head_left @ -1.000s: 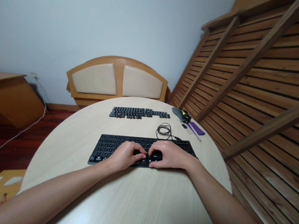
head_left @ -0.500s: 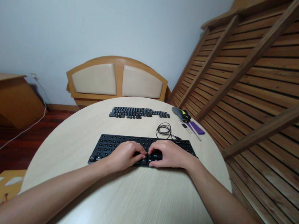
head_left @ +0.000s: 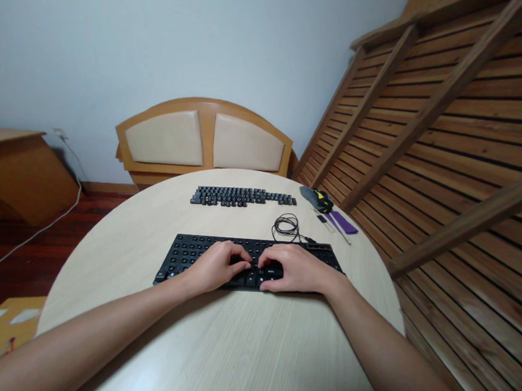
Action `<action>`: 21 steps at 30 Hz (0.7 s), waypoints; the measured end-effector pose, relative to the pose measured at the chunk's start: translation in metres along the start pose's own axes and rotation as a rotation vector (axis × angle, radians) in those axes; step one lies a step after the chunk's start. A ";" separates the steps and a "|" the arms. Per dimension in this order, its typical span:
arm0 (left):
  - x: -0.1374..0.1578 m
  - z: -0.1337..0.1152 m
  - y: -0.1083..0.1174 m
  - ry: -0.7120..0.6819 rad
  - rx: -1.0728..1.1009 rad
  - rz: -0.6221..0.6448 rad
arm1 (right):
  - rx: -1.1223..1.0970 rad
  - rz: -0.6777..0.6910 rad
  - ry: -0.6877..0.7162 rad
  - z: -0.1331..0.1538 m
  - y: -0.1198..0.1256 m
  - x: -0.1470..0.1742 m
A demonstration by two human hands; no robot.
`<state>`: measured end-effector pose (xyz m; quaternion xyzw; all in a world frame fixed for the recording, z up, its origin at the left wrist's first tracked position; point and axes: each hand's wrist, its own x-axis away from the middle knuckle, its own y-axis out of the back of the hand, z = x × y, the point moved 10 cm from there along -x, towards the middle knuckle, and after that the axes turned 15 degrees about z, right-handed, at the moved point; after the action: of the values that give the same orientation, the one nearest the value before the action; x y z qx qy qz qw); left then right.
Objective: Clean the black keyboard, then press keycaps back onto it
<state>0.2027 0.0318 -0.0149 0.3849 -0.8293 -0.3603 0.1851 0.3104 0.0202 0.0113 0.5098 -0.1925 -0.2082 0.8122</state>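
Observation:
A black keyboard [head_left: 185,254] lies in front of me on the round table [head_left: 250,344]. Many of its left and upper key positions lack caps, while caps sit along the bottom row and near my right hand. My left hand [head_left: 215,267] is over the keyboard's middle, thumb and index tips drawn close together. Whatever is between those tips is too small and dark to make out. Just to its right, my right hand [head_left: 296,268] rests on the keyboard, thumb near the front edge and index finger arched above, with black keys showing in the gap.
Loose black keycaps [head_left: 225,195] stand in rows farther back. A coiled cable [head_left: 286,224] lies behind the keyboard. At the right back are a grey, black and yellow item [head_left: 317,198], a purple cloth [head_left: 345,222] and thin tools [head_left: 326,222]. Wooden slats [head_left: 460,156] rise at the right.
My left hand has shifted slightly left and back, and its thumb and index tips have moved off the spot beside my right fingers. The right hand has barely moved.

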 end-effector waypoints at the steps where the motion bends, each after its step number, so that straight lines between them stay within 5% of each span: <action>1: -0.001 0.003 0.000 0.010 0.037 0.004 | 0.001 0.000 -0.001 0.000 0.000 0.000; 21: 0.002 -0.007 -0.002 -0.018 -0.072 0.012 | -0.006 0.001 0.004 0.000 -0.001 0.000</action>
<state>0.2061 0.0259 -0.0117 0.3698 -0.8198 -0.3922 0.1933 0.3102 0.0202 0.0102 0.5075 -0.1905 -0.2072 0.8144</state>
